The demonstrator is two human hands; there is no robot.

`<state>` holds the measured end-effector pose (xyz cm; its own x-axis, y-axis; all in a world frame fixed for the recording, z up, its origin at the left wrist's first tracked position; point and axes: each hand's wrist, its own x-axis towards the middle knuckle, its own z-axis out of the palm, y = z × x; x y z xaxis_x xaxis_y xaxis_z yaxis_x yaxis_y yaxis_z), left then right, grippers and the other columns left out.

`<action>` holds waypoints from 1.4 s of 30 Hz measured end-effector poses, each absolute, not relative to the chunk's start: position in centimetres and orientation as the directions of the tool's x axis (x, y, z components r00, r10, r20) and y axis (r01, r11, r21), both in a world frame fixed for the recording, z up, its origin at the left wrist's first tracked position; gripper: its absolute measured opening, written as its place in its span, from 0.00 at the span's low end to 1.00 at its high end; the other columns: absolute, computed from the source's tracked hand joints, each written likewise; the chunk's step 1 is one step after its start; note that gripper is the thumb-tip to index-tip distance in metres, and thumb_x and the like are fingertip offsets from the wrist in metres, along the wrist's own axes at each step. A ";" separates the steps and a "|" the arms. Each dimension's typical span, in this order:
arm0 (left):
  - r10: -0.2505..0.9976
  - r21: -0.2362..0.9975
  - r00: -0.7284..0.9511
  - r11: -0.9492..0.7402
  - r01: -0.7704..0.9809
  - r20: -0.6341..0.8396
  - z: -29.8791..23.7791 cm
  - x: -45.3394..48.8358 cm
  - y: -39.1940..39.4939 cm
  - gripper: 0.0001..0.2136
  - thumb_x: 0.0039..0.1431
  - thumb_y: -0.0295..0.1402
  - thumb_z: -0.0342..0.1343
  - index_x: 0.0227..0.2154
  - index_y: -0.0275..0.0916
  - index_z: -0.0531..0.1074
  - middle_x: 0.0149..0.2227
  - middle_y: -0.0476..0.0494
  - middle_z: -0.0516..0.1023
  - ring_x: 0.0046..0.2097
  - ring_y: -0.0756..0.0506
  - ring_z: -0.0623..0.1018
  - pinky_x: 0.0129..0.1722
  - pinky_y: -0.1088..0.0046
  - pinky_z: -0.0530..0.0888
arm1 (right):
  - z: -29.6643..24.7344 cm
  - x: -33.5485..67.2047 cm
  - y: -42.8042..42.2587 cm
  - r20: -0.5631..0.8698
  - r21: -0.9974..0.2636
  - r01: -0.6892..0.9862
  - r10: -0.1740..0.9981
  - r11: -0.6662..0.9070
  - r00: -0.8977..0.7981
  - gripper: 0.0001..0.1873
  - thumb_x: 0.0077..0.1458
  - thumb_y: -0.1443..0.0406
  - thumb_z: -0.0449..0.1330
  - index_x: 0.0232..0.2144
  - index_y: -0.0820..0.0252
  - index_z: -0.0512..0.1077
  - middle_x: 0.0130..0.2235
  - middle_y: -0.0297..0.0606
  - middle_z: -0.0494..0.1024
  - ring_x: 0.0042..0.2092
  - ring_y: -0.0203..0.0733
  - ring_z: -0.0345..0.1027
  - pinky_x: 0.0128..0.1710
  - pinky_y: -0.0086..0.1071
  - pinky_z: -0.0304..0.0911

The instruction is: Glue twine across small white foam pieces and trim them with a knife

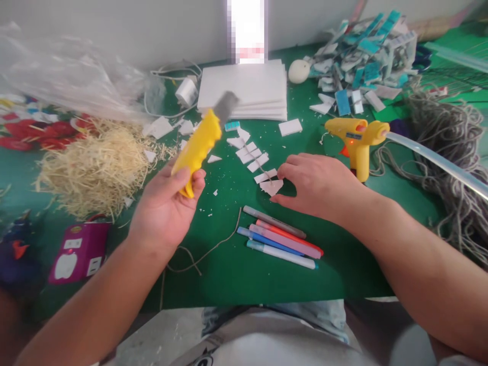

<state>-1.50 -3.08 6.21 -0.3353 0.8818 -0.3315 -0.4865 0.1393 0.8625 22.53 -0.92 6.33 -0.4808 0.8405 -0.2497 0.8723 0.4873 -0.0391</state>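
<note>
My left hand point(168, 203) is closed round the handle of a yellow utility knife point(200, 145), held up above the green mat with its grey blade end pointing away and to the right. My right hand point(316, 185) rests on the green mat point(236, 264), fingers curled, its fingertips touching a small white foam piece point(271, 187). More small white foam pieces point(251, 155) lie just beyond it, between the two hands.
Several coloured markers point(282, 239) lie in front of my right hand. A yellow glue gun point(356, 142) stands to the right, beside grey yarn point(450, 152). A stack of white foam sheets point(244, 89), straw point(95, 168), a purple box point(78, 251) and blue-white scraps point(362, 56) surround the mat.
</note>
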 end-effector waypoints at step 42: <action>0.911 0.785 0.051 0.379 -0.489 -0.408 5.6 -2.7 -2.5 0.15 0.52 0.27 0.58 0.41 0.27 0.83 0.25 0.45 0.77 0.17 0.57 0.62 0.17 0.83 0.65 | 6.1 22.8 -1.0 -0.220 -0.044 0.858 0.833 0.512 -0.508 0.15 0.68 0.56 0.66 0.49 0.60 0.82 0.45 0.47 0.85 0.49 0.54 0.79 0.34 0.38 0.56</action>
